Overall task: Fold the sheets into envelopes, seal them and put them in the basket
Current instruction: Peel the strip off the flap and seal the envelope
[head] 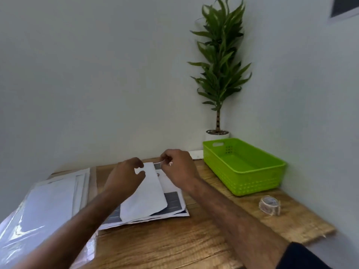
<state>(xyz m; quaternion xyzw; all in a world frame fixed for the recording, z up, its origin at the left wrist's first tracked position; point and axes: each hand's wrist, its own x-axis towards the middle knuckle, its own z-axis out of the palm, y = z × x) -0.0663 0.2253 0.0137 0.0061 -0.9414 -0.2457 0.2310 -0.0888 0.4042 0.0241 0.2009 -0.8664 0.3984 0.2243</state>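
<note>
A folded white sheet [147, 195] lies on a small stack of printed sheets [174, 202] in the middle of the wooden table [174, 243]. My left hand [126, 177] hovers over the folded sheet's far left corner, thumb and fingers curled apart, holding nothing. Just right of it, my right hand [178, 167] pinches a small clear piece of tape [165, 163] between thumb and fingertips above the sheet's far end. The green basket [252, 183] stands empty at the right, against the wall. A tape roll [270, 205] rests on the table in front of the basket.
A pile of sheets in clear plastic sleeves [44, 210] covers the table's left side. A potted plant [219, 74] stands in the back corner behind the basket. Walls close the table at the back and right.
</note>
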